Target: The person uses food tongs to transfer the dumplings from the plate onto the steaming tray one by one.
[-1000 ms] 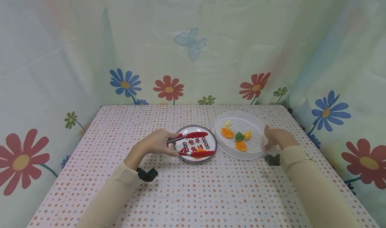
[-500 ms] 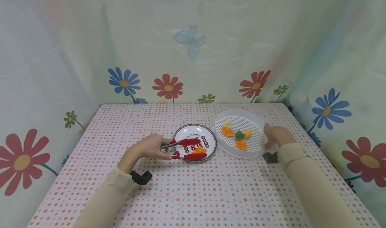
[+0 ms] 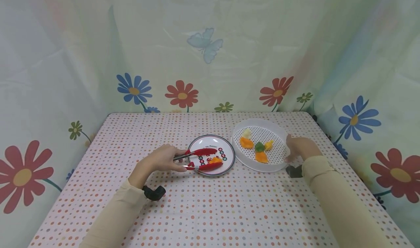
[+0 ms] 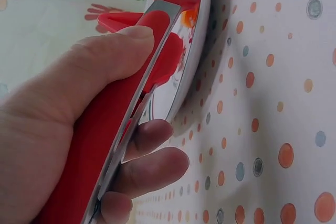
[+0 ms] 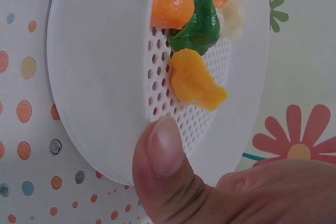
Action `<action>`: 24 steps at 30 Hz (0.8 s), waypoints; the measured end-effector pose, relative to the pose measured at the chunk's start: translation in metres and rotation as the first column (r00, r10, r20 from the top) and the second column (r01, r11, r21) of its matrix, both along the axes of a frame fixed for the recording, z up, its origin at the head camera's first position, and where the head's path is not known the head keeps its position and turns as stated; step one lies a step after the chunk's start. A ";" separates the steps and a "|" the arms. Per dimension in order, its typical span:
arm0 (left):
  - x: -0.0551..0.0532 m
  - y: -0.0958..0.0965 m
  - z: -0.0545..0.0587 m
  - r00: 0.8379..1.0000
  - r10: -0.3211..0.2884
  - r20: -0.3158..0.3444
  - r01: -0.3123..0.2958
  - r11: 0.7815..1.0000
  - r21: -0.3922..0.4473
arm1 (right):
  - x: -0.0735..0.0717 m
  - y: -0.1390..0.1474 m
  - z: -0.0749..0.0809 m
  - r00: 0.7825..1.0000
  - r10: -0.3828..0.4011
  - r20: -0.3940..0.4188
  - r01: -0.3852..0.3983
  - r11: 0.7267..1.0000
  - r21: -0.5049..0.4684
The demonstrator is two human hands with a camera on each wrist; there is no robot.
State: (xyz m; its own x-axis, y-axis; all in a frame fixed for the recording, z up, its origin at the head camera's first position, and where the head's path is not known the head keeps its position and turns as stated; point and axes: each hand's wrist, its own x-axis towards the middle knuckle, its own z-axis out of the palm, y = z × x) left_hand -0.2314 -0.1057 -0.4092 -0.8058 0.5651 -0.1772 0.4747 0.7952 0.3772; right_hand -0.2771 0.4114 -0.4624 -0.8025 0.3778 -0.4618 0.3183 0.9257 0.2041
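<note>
My left hand (image 3: pixel 165 158) grips a pair of red-and-metal tongs (image 4: pixel 107 108), thumb on one arm and fingers curled under the other. The spread red tips of the tongs reach over a white plate (image 3: pixel 201 142) with printed lettering. Between those tips, close against the lower one, lies a small orange dumpling-like piece (image 3: pixel 215 160). To the right, my right hand (image 3: pixel 300 147) holds the rim of a round white steamer basket (image 5: pixel 100 77), its thumb hooked over the wall. Inside sit a green piece (image 5: pixel 197 24), a yellow piece (image 5: pixel 194 80), a cream piece (image 3: pixel 246 133) and two orange pieces.
The basket stands right beside the plate on a table (image 3: pixel 210 211) with a dotted cloth. Flower-printed curtains (image 3: pixel 210 91) hang behind the table's back edge and at both sides.
My left hand has drawn the tongs back to the left over the plate, and their tips are now beside the orange piece. My right hand stays at the basket rim.
</note>
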 end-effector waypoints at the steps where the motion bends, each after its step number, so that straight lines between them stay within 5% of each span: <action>1: 0.001 0.000 0.000 1.000 -0.004 0.002 0.004 1.000 0.001 | 0.000 -0.001 0.001 1.000 0.000 -0.001 0.000 1.000 0.005; 16: 0.010 0.005 0.004 0.997 -0.071 -0.035 0.068 0.994 -0.085 | 0.004 -0.004 0.004 1.000 0.019 -0.023 -0.019 1.000 -0.006; 24: 0.006 0.010 -0.005 0.995 -0.088 -0.049 0.087 0.996 -0.023 | 0.004 0.007 0.000 0.998 0.061 -0.009 -0.061 0.998 -0.020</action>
